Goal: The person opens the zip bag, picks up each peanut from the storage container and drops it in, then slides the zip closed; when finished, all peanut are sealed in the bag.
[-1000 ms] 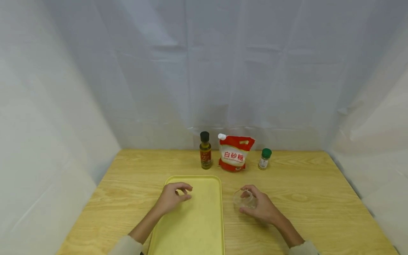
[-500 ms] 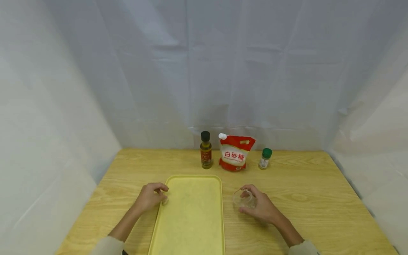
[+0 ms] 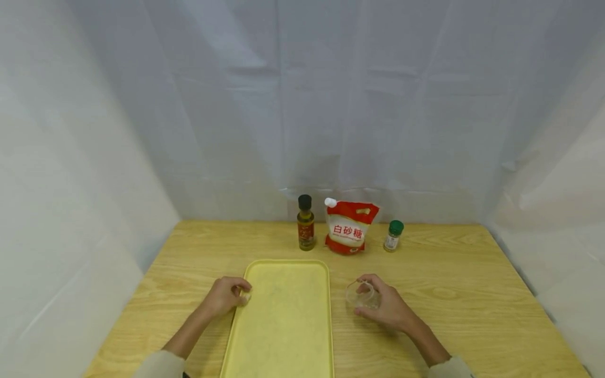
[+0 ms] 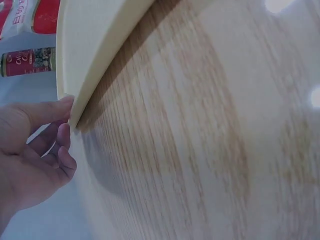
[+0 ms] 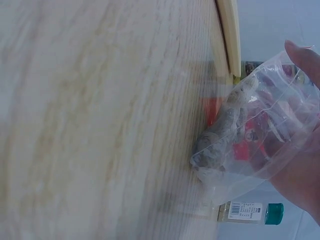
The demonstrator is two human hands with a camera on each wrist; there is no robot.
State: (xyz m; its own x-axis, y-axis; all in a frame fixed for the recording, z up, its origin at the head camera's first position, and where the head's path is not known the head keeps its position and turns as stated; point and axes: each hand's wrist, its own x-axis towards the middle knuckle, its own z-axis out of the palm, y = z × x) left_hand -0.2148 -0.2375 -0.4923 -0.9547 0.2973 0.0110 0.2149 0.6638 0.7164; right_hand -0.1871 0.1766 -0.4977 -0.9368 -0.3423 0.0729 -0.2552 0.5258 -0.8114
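Observation:
At the left rim of the yellow tray (image 3: 288, 315), my left hand (image 3: 223, 297) pinches a small pale round thing (image 3: 245, 297) between thumb and fingers. Its kind is too small to tell. In the left wrist view, that hand (image 4: 35, 145) reaches the tray's edge (image 4: 107, 52), its other fingers curled below. To the right of the tray, my right hand (image 3: 386, 307) holds a clear plastic bag (image 3: 361, 295) by its side, mouth upward. The right wrist view shows several greyish round lumps (image 5: 212, 145) at the bottom of the bag, low over the tabletop.
Behind the tray stand a dark-capped olive oil bottle (image 3: 305, 226), a red and white sugar pouch (image 3: 348, 228) and a small green-capped jar (image 3: 393, 236). Pale sheets (image 3: 302, 105) hang around the wooden table (image 3: 449, 273).
My left hand has moved left from over the tray to its left rim, and its fingers have closed on the small pale thing. The right hand and bag have stayed in place.

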